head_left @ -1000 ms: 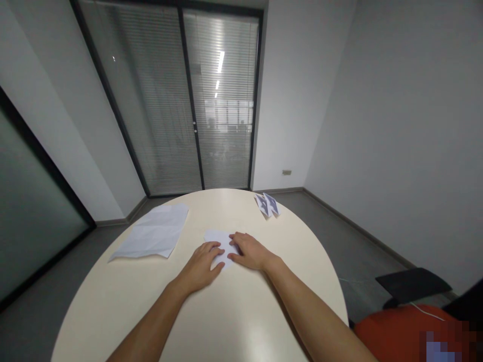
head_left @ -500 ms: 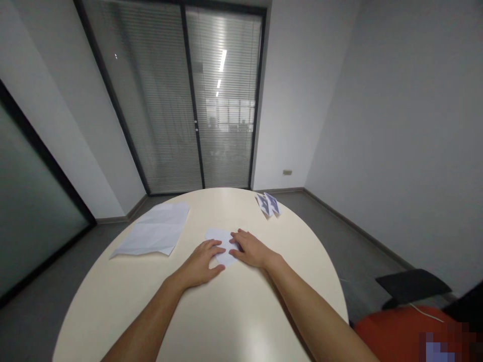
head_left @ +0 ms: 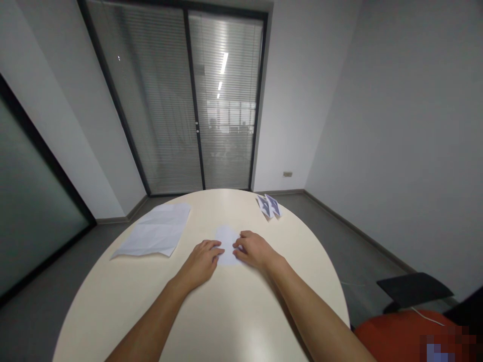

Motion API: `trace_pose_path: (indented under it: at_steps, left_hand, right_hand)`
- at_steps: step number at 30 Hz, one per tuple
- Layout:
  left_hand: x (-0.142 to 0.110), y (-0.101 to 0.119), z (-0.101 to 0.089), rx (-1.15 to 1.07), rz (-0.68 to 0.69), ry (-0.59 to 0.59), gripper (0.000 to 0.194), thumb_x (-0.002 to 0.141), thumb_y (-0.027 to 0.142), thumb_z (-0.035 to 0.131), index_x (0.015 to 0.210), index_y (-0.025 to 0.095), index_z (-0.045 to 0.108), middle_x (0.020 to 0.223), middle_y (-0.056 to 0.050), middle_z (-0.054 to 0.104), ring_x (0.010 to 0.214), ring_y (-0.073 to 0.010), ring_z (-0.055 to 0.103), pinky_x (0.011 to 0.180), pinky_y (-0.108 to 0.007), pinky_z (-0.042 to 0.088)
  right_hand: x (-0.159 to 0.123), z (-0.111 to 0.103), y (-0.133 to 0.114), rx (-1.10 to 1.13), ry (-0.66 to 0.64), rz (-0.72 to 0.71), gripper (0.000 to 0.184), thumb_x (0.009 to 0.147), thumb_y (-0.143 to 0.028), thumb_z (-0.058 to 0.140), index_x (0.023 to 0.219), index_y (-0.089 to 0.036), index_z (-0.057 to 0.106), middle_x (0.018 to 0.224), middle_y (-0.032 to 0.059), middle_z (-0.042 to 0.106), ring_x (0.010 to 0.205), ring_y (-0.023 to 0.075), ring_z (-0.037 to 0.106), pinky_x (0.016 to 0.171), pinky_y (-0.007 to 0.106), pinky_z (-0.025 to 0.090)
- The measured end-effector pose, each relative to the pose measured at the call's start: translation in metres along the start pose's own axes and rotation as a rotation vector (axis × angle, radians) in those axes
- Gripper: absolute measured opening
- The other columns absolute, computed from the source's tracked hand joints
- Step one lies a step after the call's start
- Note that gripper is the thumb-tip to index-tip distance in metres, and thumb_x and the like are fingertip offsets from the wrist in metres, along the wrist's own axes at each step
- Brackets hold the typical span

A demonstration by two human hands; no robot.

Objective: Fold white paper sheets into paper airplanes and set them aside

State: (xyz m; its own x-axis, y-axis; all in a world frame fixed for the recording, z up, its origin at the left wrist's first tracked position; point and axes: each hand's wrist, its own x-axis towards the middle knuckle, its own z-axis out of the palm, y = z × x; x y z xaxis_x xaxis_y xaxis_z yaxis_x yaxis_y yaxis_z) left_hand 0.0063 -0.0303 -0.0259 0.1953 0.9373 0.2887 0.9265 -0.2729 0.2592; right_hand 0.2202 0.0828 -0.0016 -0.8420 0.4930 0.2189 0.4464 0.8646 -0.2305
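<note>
A small white piece of paper (head_left: 227,235) lies on the round table in front of me, between my two hands. My left hand (head_left: 202,261) is at its left edge, with thumb and fingers drawn together on the paper. At the opposite edge, my right hand (head_left: 256,249) has its bent fingers closed on the right side of the paper. My fingers hide parts of both side edges.
A large creased white sheet (head_left: 154,231) rests on the table's left side. Two folded paper pieces with dark printing (head_left: 268,206) stand near the far right edge of the cream table (head_left: 211,322). An orange chair (head_left: 388,332) is at the lower right.
The small paper has turned so that it lies straighter between my hands. My left thumb has drawn in toward the fingers, and my right fingers have shifted slightly at the right edge.
</note>
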Motion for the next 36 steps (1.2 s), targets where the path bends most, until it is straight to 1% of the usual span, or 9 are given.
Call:
trace_pose_path:
  at_steps: [2,7,14,19,23,27,29,33,36]
  left_hand:
    - [0.001,-0.001,0.002,-0.012,0.025,0.000,0.037,0.090,0.006,0.050,0.116,0.023,0.071,0.124,-0.005,0.068,0.118,-0.0221,0.058,0.106,-0.040,0.044]
    - [0.004,-0.003,0.006,-0.023,0.120,-0.018,0.039,0.091,0.003,0.050,0.115,0.025,0.071,0.121,-0.003,0.070,0.114,-0.0207,0.061,0.102,-0.039,0.046]
    - [0.005,0.004,0.000,0.023,0.156,-0.048,0.033,0.090,0.005,0.053,0.109,0.024,0.072,0.113,-0.003,0.073,0.104,-0.0205,0.064,0.094,-0.037,0.048]
    - [0.005,0.017,-0.008,0.114,0.093,-0.047,0.027,0.088,0.009,0.055,0.101,0.023,0.073,0.101,-0.004,0.074,0.097,-0.0226,0.065,0.090,-0.038,0.048]
    - [0.007,0.025,-0.012,0.183,0.054,-0.036,0.023,0.092,0.015,0.052,0.099,0.021,0.073,0.097,-0.006,0.073,0.096,-0.0237,0.066,0.091,-0.040,0.047]
    - [0.006,0.025,-0.010,0.190,0.015,-0.003,0.022,0.095,0.028,0.053,0.105,0.020,0.072,0.106,-0.008,0.073,0.106,-0.0258,0.063,0.099,-0.043,0.044]
    - [0.004,0.023,-0.007,0.185,0.004,0.002,0.029,0.096,0.036,0.054,0.114,0.021,0.069,0.117,-0.010,0.071,0.115,-0.0277,0.060,0.103,-0.045,0.042]
    - [0.001,0.018,0.000,0.159,0.002,-0.041,0.045,0.095,0.045,0.053,0.132,0.020,0.061,0.138,-0.012,0.061,0.126,-0.0305,0.052,0.106,-0.048,0.040]
    - [-0.001,0.014,0.002,0.107,0.017,-0.063,0.048,0.097,0.046,0.049,0.137,0.022,0.058,0.145,-0.011,0.055,0.131,-0.0305,0.048,0.110,-0.048,0.038]
  right_hand:
    - [-0.002,0.000,0.004,0.055,0.003,-0.023,0.024,0.091,-0.032,0.062,0.106,-0.019,0.074,0.100,0.0098,0.066,0.100,0.0231,0.062,0.089,0.033,0.046]
    - [-0.005,0.006,0.010,0.174,0.054,-0.088,0.022,0.084,-0.027,0.066,0.103,-0.018,0.069,0.125,0.0116,0.063,0.115,0.0244,0.059,0.099,0.034,0.046]
    - [-0.003,0.010,0.015,0.165,0.002,-0.092,0.043,0.086,-0.030,0.064,0.128,-0.019,0.063,0.122,0.0108,0.068,0.109,0.0248,0.062,0.097,0.035,0.046]
    - [-0.002,0.003,0.013,0.098,-0.033,-0.075,0.040,0.086,-0.034,0.065,0.124,-0.020,0.070,0.114,0.0104,0.071,0.105,0.0255,0.063,0.093,0.035,0.045]
    - [-0.003,-0.005,0.008,0.073,-0.044,-0.040,0.032,0.086,-0.032,0.066,0.115,-0.020,0.076,0.100,0.0099,0.071,0.093,0.0225,0.063,0.084,0.030,0.044]
    - [-0.003,-0.005,0.004,0.096,-0.053,-0.056,0.027,0.085,-0.030,0.066,0.108,-0.021,0.078,0.088,0.0065,0.069,0.081,0.0183,0.062,0.073,0.026,0.043]
    - [-0.004,-0.003,0.004,0.116,-0.047,-0.067,0.025,0.085,-0.029,0.066,0.105,-0.022,0.079,0.089,0.0058,0.069,0.081,0.0176,0.063,0.072,0.025,0.043]
    - [-0.004,0.004,0.005,0.177,0.022,-0.106,0.022,0.082,-0.030,0.069,0.100,-0.021,0.078,0.119,0.0093,0.068,0.107,0.0226,0.063,0.090,0.029,0.046]
    - [-0.004,0.008,0.007,0.214,0.012,-0.132,0.025,0.081,-0.030,0.070,0.104,-0.021,0.075,0.121,0.0089,0.069,0.115,0.0242,0.062,0.096,0.032,0.046]
